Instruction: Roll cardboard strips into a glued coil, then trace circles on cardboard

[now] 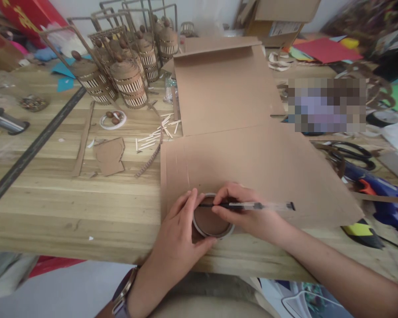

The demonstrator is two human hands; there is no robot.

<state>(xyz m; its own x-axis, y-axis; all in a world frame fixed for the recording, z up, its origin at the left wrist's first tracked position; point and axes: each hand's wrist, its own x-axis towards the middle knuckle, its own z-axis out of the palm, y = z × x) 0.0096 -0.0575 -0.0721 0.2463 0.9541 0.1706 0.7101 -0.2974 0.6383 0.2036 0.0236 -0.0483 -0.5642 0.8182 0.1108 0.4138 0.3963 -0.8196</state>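
Note:
A brown cardboard sheet (265,172) lies on the wooden table, with a pale ring, like a roll of tape (226,233), flat on it near the front edge. My left hand (177,238) is curved around the ring's left side, fingers at the far rim and thumb along the near rim, holding it against the cardboard. In a pinch, my right hand (243,212) grips a pen (245,206) with a clear barrel. The pen points left, its tip at the ring's inner left edge close to my left fingers. Cardboard shows through the ring's middle.
Small lantern-like cages (128,84) with handles stand at the back left. Matchstick-like pieces (157,134) and a cardboard cutout (109,155) lie left of the sheet. To the right are scissors (351,152), a blue glue gun (380,185) and a yellow-black cutter (361,232).

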